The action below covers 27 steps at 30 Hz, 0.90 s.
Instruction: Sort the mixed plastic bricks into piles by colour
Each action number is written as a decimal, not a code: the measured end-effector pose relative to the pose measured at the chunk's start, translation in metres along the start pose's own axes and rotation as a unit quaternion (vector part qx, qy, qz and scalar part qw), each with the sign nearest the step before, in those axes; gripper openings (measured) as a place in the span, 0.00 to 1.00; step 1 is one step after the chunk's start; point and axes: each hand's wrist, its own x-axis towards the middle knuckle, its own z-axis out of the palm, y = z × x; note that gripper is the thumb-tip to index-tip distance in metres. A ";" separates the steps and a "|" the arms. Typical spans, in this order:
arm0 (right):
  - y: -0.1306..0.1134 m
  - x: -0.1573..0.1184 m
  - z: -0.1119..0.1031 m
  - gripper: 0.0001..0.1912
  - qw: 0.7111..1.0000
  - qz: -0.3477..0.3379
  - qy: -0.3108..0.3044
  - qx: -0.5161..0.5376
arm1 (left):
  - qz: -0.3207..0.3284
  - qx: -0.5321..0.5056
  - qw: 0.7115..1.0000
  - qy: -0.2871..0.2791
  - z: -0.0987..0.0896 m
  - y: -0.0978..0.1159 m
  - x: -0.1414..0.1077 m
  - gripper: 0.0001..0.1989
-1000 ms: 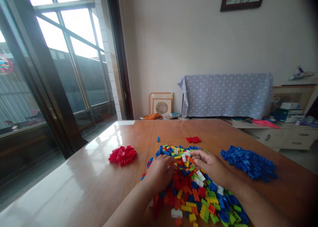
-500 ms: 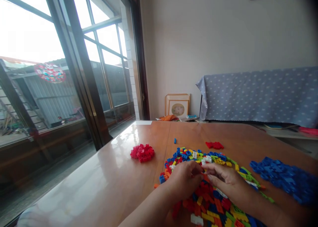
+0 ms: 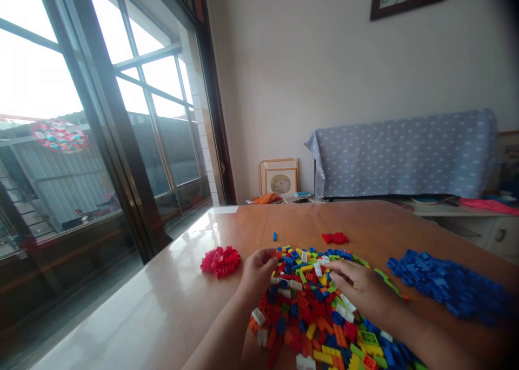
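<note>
Sitting just left of the left hand (image 3: 257,275), a compact heap of red plastic bricks (image 3: 221,262) rests on the glossy brown table (image 3: 300,224). That hand is at the left edge of a broad pile of mixed red, orange, yellow, green, blue and white plastic bricks (image 3: 312,329), its thumb and fingers curled close together; whether they pinch a piece, I cannot tell. Beyond its fingertips, a single small blue plastic brick (image 3: 274,236) lies apart from the pile, which spreads between the hands and back toward the wrists. Ahead of the right hand (image 3: 359,289), past the pile's far edge, a short cluster of red plastic bricks (image 3: 334,237) lies by itself. The right hand is over the pile's right side, thumb and fingers parted, a white rectangular plastic brick (image 3: 318,269) just off its fingertips. Right of it, apart, lies a large heap of blue plastic bricks (image 3: 446,289).
</note>
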 end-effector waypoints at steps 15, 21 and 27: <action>-0.014 -0.001 -0.013 0.15 0.999 -0.049 -0.003 -0.022 | 0.000 0.293 0.955 0.051 0.007 0.010 0.048 0.14; -0.016 0.000 -0.019 0.14 0.998 -0.051 0.006 -0.038 | 0.001 0.407 0.913 0.039 0.020 -0.003 0.092 0.10; -0.013 0.001 -0.022 0.14 0.998 -0.038 0.026 -0.047 | -0.031 0.488 0.872 0.018 0.043 -0.018 0.127 0.07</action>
